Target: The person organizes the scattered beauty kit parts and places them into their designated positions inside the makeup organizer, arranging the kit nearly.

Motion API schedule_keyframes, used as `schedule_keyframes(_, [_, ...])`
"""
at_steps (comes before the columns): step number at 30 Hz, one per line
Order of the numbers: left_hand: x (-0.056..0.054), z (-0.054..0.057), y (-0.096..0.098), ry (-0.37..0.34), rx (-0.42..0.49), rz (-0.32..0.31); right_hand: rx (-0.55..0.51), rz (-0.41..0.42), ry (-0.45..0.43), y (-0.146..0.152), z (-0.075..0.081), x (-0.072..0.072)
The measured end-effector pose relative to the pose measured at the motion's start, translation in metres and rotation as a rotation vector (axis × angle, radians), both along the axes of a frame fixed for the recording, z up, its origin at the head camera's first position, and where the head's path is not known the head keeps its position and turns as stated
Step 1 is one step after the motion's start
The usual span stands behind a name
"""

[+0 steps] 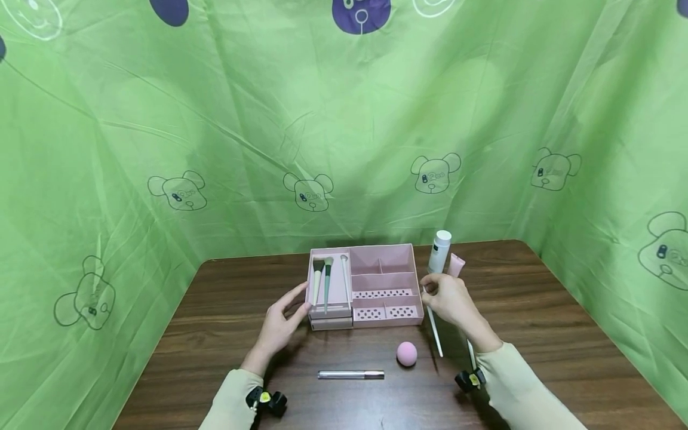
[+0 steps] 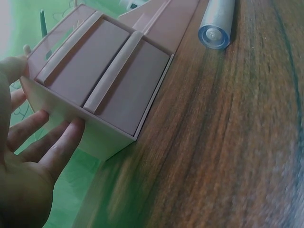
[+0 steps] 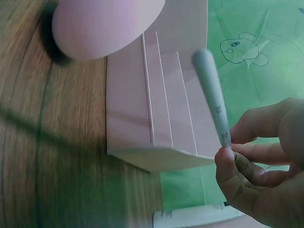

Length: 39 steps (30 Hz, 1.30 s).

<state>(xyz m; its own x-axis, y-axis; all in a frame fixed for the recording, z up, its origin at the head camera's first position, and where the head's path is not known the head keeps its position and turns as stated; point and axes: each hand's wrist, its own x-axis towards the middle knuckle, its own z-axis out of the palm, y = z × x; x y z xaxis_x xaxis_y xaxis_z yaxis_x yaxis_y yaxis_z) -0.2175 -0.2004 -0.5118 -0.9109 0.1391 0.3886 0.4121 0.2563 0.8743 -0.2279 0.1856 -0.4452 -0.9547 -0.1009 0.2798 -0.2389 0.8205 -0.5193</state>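
A pink desk organizer [image 1: 383,268] stands near the back of the table, with several makeup brushes [image 1: 326,280] lying on its left top. My left hand [image 1: 279,325] rests its extended fingers against the organizer's left side; in the left wrist view the fingertips [image 2: 76,126] touch the side wall beside two drawers [image 2: 90,61]. At the organizer's right edge, my right hand [image 1: 450,298] pinches a slim white makeup brush [image 1: 435,331] between thumb and fingers. Its tapered handle [image 3: 211,95] points away from the fingertips in the right wrist view, and its other end is hidden by the hand.
A white bottle [image 1: 439,252] and a pink tube [image 1: 455,264] stand behind my right hand. Another thin white stick [image 1: 471,353] lies beneath the right wrist. In front of the organizer are a pink ball-shaped sponge [image 1: 407,354] and a silver tube [image 1: 351,375]. Green cloth [image 1: 355,149] hangs behind the table.
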Motion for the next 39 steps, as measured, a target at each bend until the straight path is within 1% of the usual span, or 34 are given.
schedule_keyframes(4, [0.001,0.002,0.002,-0.003,0.002,0.006,-0.018,0.006,0.009,-0.008,0.002,-0.003])
schedule_keyframes(8, [0.001,0.002,0.002,-0.002,-0.005,0.013,-0.044,0.017,0.017,-0.017,0.006,-0.006])
schedule_keyframes(12, [0.001,0.001,0.001,-0.011,0.001,0.008,-0.057,0.034,0.022,-0.026,0.011,-0.008])
schedule_keyframes(19, [0.001,-0.002,-0.001,0.005,0.018,0.001,-0.094,0.043,-0.002,-0.044,0.018,-0.013])
schedule_keyframes(22, [0.003,0.003,0.001,0.019,0.012,-0.007,-0.097,0.027,-0.006,-0.050,0.022,-0.016])
schedule_keyframes(26, [0.009,0.018,0.004,0.033,-0.010,-0.028,-0.105,0.030,0.010,-0.058,0.028,-0.021])
schedule_keyframes(28, [0.013,0.025,0.005,0.031,-0.029,-0.028,-0.114,0.043,0.011,-0.061,0.031,-0.023])
schedule_keyframes(30, [0.015,0.029,0.005,0.029,-0.046,-0.019,-0.123,0.048,0.006,-0.065,0.033,-0.026])
schedule_keyframes(33, [0.016,0.031,0.005,0.032,-0.051,-0.013,-0.127,0.056,0.007,-0.071,0.036,-0.029])
schedule_keyframes(39, [0.016,0.028,0.005,0.034,-0.039,-0.022,-0.144,0.069,-0.017,-0.079,0.041,-0.032])
